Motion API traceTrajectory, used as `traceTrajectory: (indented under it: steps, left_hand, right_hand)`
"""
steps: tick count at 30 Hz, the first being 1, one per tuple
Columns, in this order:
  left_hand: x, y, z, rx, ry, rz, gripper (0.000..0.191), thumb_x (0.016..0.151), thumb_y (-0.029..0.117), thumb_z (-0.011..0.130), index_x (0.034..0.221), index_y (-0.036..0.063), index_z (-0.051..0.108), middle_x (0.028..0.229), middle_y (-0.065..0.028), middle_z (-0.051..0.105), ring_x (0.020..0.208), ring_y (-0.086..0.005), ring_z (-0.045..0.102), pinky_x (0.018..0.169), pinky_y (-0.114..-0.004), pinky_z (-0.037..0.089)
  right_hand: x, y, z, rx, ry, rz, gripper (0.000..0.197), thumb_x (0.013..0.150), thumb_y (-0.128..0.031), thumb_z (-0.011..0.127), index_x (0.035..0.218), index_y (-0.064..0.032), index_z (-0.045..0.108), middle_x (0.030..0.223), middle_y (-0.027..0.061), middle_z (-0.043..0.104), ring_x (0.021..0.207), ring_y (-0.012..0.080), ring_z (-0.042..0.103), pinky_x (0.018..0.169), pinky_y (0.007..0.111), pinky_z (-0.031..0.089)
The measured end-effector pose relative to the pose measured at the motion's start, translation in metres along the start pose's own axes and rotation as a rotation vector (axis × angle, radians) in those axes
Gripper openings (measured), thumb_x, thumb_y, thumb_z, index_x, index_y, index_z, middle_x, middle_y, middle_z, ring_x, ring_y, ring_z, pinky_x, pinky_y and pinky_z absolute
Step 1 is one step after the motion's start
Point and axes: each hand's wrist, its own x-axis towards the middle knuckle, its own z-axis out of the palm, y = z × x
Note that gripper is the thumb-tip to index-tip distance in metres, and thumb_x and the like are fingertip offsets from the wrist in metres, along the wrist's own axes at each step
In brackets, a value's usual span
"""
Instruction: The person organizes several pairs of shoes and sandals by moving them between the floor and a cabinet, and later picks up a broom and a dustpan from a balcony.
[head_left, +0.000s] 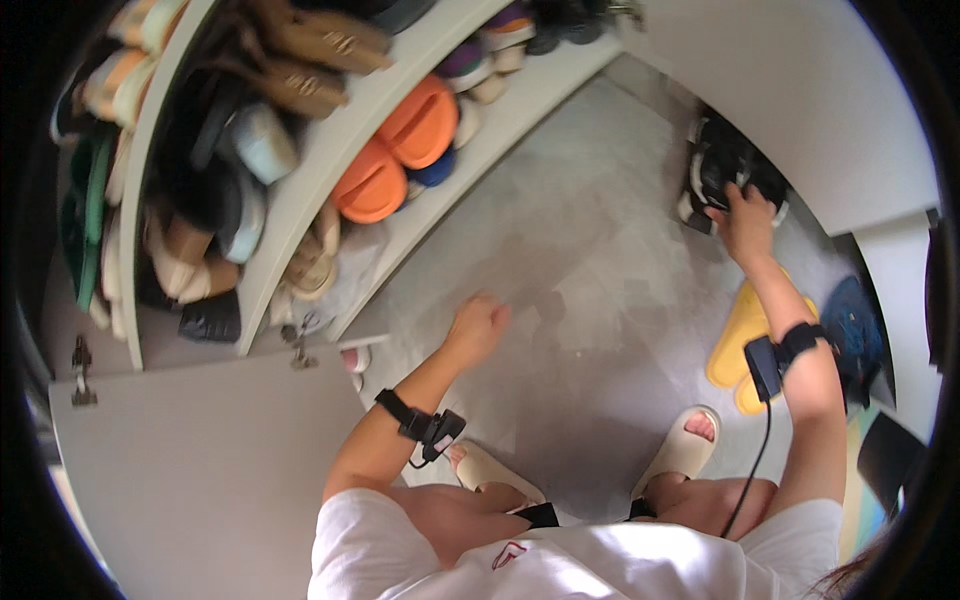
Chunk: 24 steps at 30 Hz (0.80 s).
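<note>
My right hand (750, 225) reaches out to a pair of black sneakers (709, 161) with white trim, by the white cabinet door on the right. Its fingers and thumb lie over the near part of the shoes; whether they grip is hard to tell. My left hand (478, 330) hovers over the grey floor with curled fingers and nothing seen in it. Left of it, orange slides (371, 184) stand on the lower board of an open shoe cabinet. Below my right forearm lie yellow slippers (731, 345), partly covered by it.
Cabinet shelves (300, 172) hold brown boots (307, 52), green footwear (94, 217) and several other shoes. An open cabinet door (210, 465) extends at lower left. A blue item (851, 322) lies at right. A black cable (757, 465) hangs from my right arm strap.
</note>
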Motion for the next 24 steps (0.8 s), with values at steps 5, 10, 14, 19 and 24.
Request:
traceTrajectory:
  steps: [5,10,14,19,24]
  left_hand:
    - [-0.084,-0.122,-0.021,-0.485,-0.289,-0.616,0.024,0.075,0.02,0.059,0.085,-0.0007,0.052,0.082,-0.0112,0.054,0.077,-0.0234,0.053,0.059,-0.033,0.047]
    - [-0.179,-0.166,-0.037,-0.956,-0.596,-1.382,0.061,0.079,0.037,0.055,0.118,-0.0043,0.032,0.115,-0.0204,0.036,0.1,-0.0319,0.046,0.076,-0.044,0.047]
    - [-0.204,-0.183,-0.052,-1.298,-0.385,-1.537,0.062,0.079,0.035,0.055,0.117,-0.0059,0.029,0.116,-0.0215,0.034,0.102,-0.0323,0.044,0.081,-0.047,0.044]
    - [-0.229,-0.163,-0.037,-1.6,0.04,-1.922,0.077,0.08,0.028,0.056,0.127,-0.0016,0.004,0.122,-0.0252,0.025,0.104,-0.039,0.042,0.084,-0.049,0.043]
    - [-0.346,-0.156,0.075,-0.658,0.236,-1.109,0.07,0.073,0.017,0.064,0.129,0.008,0.021,0.115,-0.0176,0.038,0.099,-0.0271,0.047,0.079,-0.039,0.045]
  right_hand:
    - [-0.024,-0.084,0.007,0.092,-0.052,-0.247,0.038,0.069,-0.025,0.064,0.098,-0.0044,0.05,0.087,0.0174,0.051,0.081,0.0332,0.048,0.069,0.039,0.035]
    - [-0.03,-0.137,0.031,0.092,-0.181,-0.343,0.037,0.067,-0.022,0.066,0.096,-0.0059,0.05,0.087,0.0174,0.051,0.084,0.0326,0.048,0.071,0.039,0.035]
    - [-0.016,-0.173,0.062,0.012,-0.256,-0.327,0.04,0.064,-0.023,0.068,0.097,-0.0081,0.05,0.093,0.0179,0.05,0.088,0.0322,0.048,0.075,0.038,0.034]
    - [0.0,-0.19,0.107,0.072,-0.446,-0.255,0.042,0.063,-0.023,0.069,0.099,-0.0096,0.051,0.09,0.0152,0.054,0.088,0.0321,0.05,0.073,0.041,0.038]
    - [0.03,-0.191,0.135,0.26,-0.348,-0.203,0.041,0.061,-0.023,0.072,0.094,-0.0052,0.054,0.086,0.0154,0.055,0.087,0.0329,0.051,0.074,0.038,0.041]
